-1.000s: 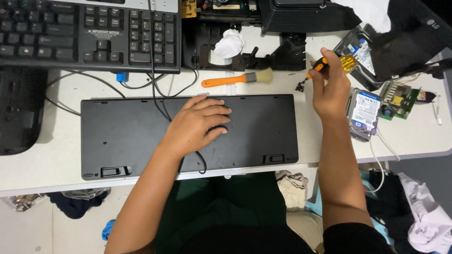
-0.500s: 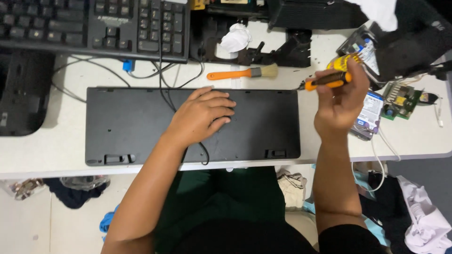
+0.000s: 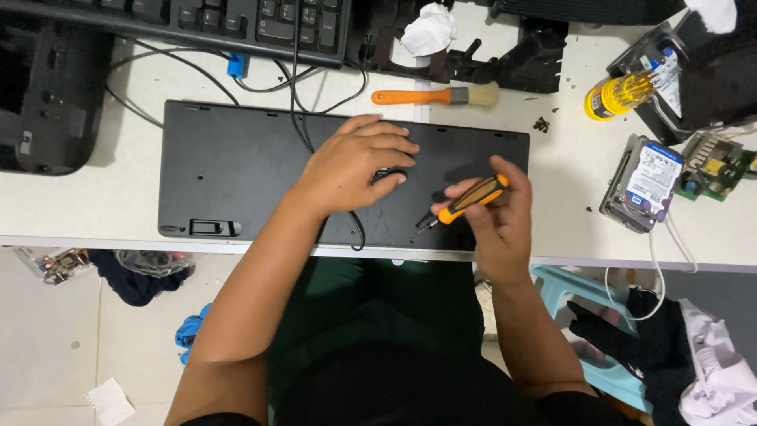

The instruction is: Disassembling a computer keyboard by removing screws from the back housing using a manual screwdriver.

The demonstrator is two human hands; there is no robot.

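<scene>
A black keyboard (image 3: 236, 170) lies face down on the white table (image 3: 71, 213), its back panel up. My left hand (image 3: 355, 162) rests flat on the panel near the middle, over the black cable (image 3: 359, 229) that runs off the front edge. My right hand (image 3: 497, 217) grips a small screwdriver (image 3: 471, 199) with an orange and black handle, its tip pointing down-left just above the panel's right part.
An orange-handled brush (image 3: 434, 96) lies behind the keyboard. A yellow screwdriver (image 3: 619, 95), a hard drive (image 3: 643, 185) and a green circuit board (image 3: 714, 170) sit at the right. A second keyboard (image 3: 236, 20) lies at the back, a black device (image 3: 47, 87) at the left.
My right hand has come down from the right rear of the table with the orange screwdriver and now holds it over the keyboard's back panel. The left hand stayed on the panel.
</scene>
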